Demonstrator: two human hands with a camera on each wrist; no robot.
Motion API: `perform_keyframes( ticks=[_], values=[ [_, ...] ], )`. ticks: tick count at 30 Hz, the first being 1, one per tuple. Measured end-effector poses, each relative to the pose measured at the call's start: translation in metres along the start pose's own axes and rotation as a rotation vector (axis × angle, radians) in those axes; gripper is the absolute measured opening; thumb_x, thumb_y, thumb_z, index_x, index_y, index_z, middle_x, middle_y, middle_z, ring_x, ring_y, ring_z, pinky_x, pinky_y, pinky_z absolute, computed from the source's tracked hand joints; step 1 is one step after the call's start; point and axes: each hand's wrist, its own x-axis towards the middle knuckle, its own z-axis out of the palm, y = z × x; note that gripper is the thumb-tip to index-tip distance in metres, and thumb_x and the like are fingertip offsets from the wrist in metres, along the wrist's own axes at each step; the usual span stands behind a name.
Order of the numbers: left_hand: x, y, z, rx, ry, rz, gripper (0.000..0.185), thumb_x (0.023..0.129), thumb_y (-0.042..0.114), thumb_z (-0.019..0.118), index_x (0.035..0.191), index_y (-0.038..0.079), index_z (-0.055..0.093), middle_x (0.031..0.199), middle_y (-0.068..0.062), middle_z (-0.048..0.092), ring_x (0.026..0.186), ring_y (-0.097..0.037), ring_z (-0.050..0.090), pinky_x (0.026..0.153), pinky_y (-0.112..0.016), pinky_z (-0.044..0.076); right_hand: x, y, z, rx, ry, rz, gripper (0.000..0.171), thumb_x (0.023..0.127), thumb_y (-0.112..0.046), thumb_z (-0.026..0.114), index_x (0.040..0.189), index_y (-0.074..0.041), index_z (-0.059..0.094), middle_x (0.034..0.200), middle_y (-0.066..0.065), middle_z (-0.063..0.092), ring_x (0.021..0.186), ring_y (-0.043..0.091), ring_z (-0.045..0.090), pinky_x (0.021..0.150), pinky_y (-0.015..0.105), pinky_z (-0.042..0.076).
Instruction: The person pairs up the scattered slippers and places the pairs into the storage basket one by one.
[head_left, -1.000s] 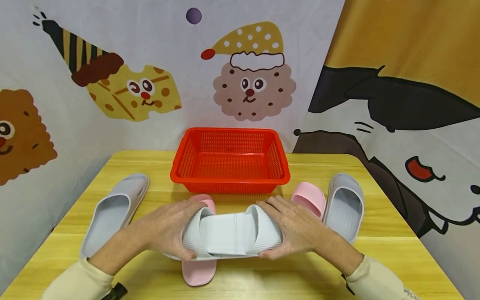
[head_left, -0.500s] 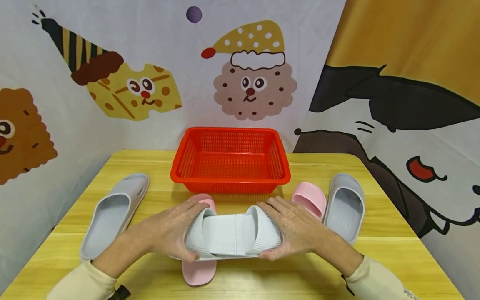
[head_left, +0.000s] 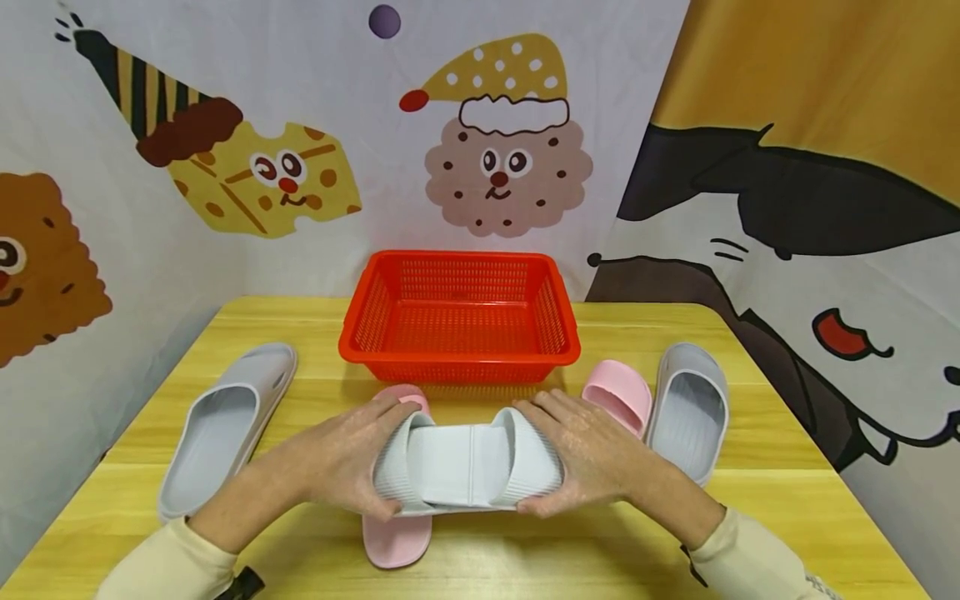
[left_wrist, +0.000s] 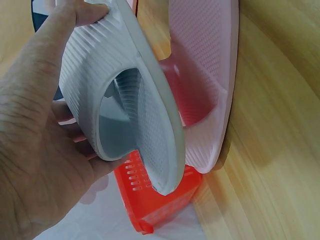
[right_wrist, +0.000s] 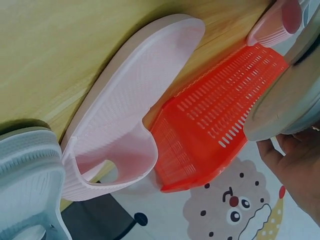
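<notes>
In the head view, two white slippers meet or overlap end to end, their straps at opposite ends; how the soles lie together cannot be told. My left hand (head_left: 345, 454) grips the left white slipper (head_left: 393, 475), thumb on the near side and fingers over the strap. On the other end, my right hand (head_left: 588, 454) holds the right white slipper (head_left: 536, 467) likewise. Both are raised over a pink slipper (head_left: 397, 543), which they partly cover. The left wrist view shows the ribbed strap (left_wrist: 90, 60) in the left hand. A pale sole (right_wrist: 287, 92) appears beside fingers in the right wrist view.
A red perforated basket (head_left: 459, 371) stands at the back of the wooden table (head_left: 495, 567). One grey slipper (head_left: 225, 425) lies at the left. On the right, a second pink slipper (head_left: 618, 396) sits beside another grey slipper (head_left: 690, 417). A cartoon-printed cloth hangs behind.
My left hand has shifted slightly right with its white slipper, bringing the two straps a little closer. The right hand stays almost still. The head view has tilted slightly.
</notes>
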Motion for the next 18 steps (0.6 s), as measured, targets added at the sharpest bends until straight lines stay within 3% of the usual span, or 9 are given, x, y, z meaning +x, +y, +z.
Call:
perform_keyframes(
  ticks=[11, 18],
  values=[
    [-0.0007, 0.0037, -0.0010, 0.047, -0.004, -0.038, 0.107, 0.058, 0.046, 0.089, 0.144, -0.001, 0.045, 0.145, -0.015, 0.045, 0.118, -0.025, 0.055, 0.092, -0.041, 0.054, 0.0018, -0.0009, -0.0003, -0.006, 0.001, -0.003, 0.104, 0.064, -0.081, 0.071, 0.138, -0.009, 0.055, 0.120, -0.001, 0.057, 0.108, 0.016, 0.054, 0.092, 0.038, 0.051],
    [0.0005, 0.0029, 0.0009, 0.065, -0.005, -0.029, 0.113, 0.056, 0.049, 0.090, 0.145, -0.002, 0.044, 0.143, -0.020, 0.046, 0.116, -0.027, 0.057, 0.092, -0.042, 0.054, 0.0020, -0.0014, 0.0006, -0.016, 0.010, -0.014, 0.103, 0.064, -0.080, 0.072, 0.137, -0.010, 0.056, 0.118, -0.001, 0.059, 0.106, 0.016, 0.055, 0.090, 0.036, 0.051]
  ],
)
